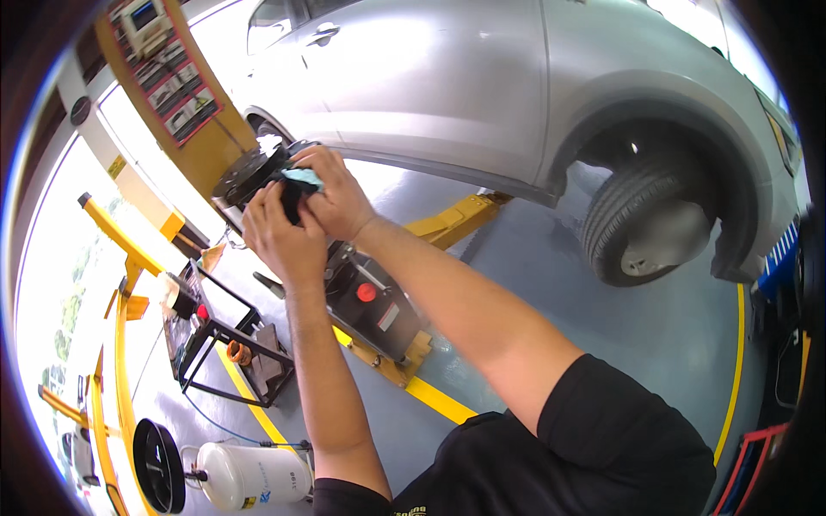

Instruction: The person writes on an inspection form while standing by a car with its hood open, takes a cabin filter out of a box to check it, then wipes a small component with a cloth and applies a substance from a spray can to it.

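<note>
Both my arms reach forward, and my hands meet in front of the lift post. The fingers of my left hand (286,236) close on a small black thing with a pale teal part (303,178); it looks soft, like cloth, but its kind is unclear. My right hand (337,193) grips the same piece from the right, fingers curled over its top. Just beyond my fingers is a black, rounded piece of equipment (249,175), partly hidden by my hands. Whether I touch it cannot be made out.
A silver car (430,86) stands raised, its wheel (641,224) hanging at right. A yellow lift arm (452,219) reaches under it. Below my hands is a grey machine with a red knob (366,292). At left are a black trolley (228,331) and a white tank (254,476).
</note>
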`<state>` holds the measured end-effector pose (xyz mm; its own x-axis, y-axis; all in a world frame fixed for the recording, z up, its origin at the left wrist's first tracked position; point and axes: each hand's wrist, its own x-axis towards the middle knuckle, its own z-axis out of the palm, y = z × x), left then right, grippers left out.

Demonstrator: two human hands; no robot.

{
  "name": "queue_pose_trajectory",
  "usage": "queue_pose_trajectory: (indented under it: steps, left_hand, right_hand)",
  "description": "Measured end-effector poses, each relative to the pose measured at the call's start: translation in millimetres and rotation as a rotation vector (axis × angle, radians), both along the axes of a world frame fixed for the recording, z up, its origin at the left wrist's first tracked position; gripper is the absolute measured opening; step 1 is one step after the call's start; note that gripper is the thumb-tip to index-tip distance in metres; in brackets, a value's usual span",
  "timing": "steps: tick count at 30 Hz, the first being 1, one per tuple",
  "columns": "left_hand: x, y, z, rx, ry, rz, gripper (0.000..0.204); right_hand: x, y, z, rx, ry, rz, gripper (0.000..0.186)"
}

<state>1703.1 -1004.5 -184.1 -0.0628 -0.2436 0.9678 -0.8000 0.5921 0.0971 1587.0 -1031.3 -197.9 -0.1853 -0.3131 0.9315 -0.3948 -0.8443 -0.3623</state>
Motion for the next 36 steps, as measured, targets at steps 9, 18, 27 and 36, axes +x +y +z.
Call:
queue_pose_trajectory:
  steps: [9,18,27,36]
  left_hand:
    - [1.0,4.9,-4.6,-0.006,0.013,-0.007,0.042]
    - [7.8,-1.1,1.5,-0.015,0.024,-0.013,0.039]
    - [15.0,2.4,-0.3,-0.024,-0.009,-0.015,0.035]
    - [23.9,0.3,-21.6,0.061,-0.03,0.02,0.036]
  right_hand:
    - [-0.5,0.1,-4.2,-0.025,0.027,0.006,0.044]
    - [-10.4,-5.0,21.0,-0.16,0.316,-0.173,0.041]
    - [6.5,-8.3,5.1,-0.093,0.157,-0.052,0.037]
    - [17.0,-8.8,-20.2,-0.072,0.078,0.001,0.04]
